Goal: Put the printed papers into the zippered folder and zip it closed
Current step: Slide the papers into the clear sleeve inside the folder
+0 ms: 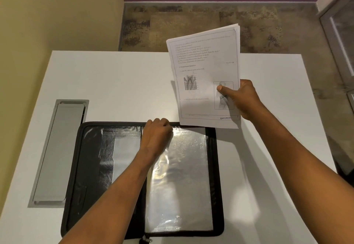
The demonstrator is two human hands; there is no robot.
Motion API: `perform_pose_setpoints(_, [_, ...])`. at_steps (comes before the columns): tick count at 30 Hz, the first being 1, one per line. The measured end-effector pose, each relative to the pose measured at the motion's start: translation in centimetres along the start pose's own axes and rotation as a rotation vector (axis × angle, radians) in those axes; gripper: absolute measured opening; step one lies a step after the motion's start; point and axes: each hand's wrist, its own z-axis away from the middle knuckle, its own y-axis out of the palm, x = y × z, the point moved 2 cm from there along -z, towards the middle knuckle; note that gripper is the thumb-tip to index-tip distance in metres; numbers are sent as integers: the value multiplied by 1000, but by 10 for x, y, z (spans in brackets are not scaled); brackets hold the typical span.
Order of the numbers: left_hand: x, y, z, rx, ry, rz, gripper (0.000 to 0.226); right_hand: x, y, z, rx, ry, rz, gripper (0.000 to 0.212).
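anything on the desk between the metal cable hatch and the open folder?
Nothing: in the head view only a narrow strip of bare white desk separates the cable hatch from the folder.

The right hand (247, 100) has only its thumb showing; its other fingers hide behind the papers (206, 75). The small print above that thumb is too blurry to read. The left hand (157, 134) curls shut, so whatever its fingertips pinch on the folder (216, 167) stays hidden.
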Motion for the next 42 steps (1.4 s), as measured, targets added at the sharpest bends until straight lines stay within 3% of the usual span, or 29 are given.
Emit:
perform_pose_setpoints(4, [4, 6, 6, 75, -21, 93, 13, 6, 4, -4, 44, -24, 20, 38])
perform_pose_setpoints(8, [2, -1, 6, 192, -75, 196, 13, 15, 13, -11, 118, -55, 42, 30])
perform_pose_setpoints(11, [-7, -6, 4, 224, -65, 223, 14, 23, 23, -17, 173, -75, 106, 36])
perform_pose_setpoints(16, [-36, -2, 10, 142, -58, 232, 22, 31, 39, -25, 262, -106, 198, 25])
perform_pose_setpoints(29, [-71, -5, 22, 82, -106, 194, 5, 27, 69, -33, 407, -106, 259, 26])
perform_pose_setpoints(32, [-73, -9, 23, 81, -107, 172, 11, 23, 77, -34, 420, -95, 246, 17])
perform_pose_setpoints(42, [-74, -14, 16, -18, -70, 232, 13, -10, 106, -44, 459, 19, 27, 23])
